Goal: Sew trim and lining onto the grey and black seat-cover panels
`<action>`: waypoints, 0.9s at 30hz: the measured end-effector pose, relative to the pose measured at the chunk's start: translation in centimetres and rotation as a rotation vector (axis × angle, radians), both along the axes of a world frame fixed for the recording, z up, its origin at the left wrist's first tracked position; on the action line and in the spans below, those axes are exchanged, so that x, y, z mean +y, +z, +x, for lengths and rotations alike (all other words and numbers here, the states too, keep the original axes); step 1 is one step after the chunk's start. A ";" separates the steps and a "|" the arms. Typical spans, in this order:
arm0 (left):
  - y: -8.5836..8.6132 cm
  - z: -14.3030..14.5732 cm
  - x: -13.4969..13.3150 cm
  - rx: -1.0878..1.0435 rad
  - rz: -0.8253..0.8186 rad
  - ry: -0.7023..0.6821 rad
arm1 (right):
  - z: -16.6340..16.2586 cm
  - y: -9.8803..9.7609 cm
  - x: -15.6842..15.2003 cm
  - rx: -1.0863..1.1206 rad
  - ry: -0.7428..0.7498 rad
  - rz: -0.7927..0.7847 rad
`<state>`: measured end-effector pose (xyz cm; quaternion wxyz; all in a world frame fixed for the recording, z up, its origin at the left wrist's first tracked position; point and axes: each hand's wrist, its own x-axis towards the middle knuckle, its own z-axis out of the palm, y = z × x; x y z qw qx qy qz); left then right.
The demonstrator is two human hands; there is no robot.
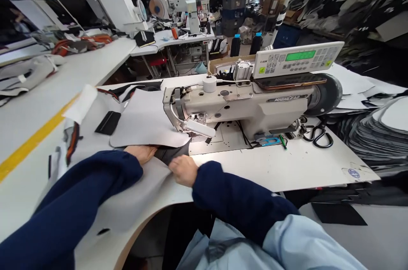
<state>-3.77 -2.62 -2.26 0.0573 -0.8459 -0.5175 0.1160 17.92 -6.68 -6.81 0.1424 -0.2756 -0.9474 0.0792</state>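
Both my hands rest on a grey fabric panel point(145, 119) with a dark strip point(170, 153) along its edge, right in front of the sewing machine point(242, 106). My left hand point(142, 153) lies on the panel with fingers mostly hidden under its edge. My right hand point(184, 169) is closed in a fist-like grip on the dark strip. The fabric runs toward the needle area point(199, 127) under the machine head. Dark blue sleeves cover both my arms.
A control panel point(298, 59) with a green display sits above the machine. Black scissors point(317, 136) and blue-handled snips point(270, 140) lie to the right. Stacked grey cut pieces point(382, 134) pile far right. Black patch point(108, 122) and orange-trimmed pieces point(73, 142) lie left.
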 end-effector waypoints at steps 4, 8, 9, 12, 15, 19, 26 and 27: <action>0.1 2.1 -1.2 0.056 0.051 0.014 | 4.9 -0.6 -1.9 0.050 -0.020 0.007; 1.2 1.9 -3.5 0.011 0.219 -0.331 | 5.8 -0.4 -2.8 0.074 -0.038 0.009; 1.8 1.6 -3.6 -0.006 0.279 -0.412 | 5.4 -0.2 -2.9 0.070 -0.068 0.005; 3.8 1.5 -2.2 0.023 0.375 -0.481 | 3.8 0.4 -2.8 -0.012 -0.194 -0.009; 4.9 2.9 0.4 0.099 0.306 -0.451 | 2.7 0.5 -2.5 -0.142 -0.272 -0.016; 3.9 6.1 1.0 0.137 0.090 -0.383 | 2.9 0.2 -2.0 -0.206 -0.244 -0.002; 3.9 8.1 0.4 0.140 -0.168 -0.208 | 3.4 0.1 -1.7 -0.222 -0.138 0.213; 4.4 8.0 1.1 0.160 -0.183 -0.206 | 3.4 0.1 -1.7 -0.215 -0.113 0.258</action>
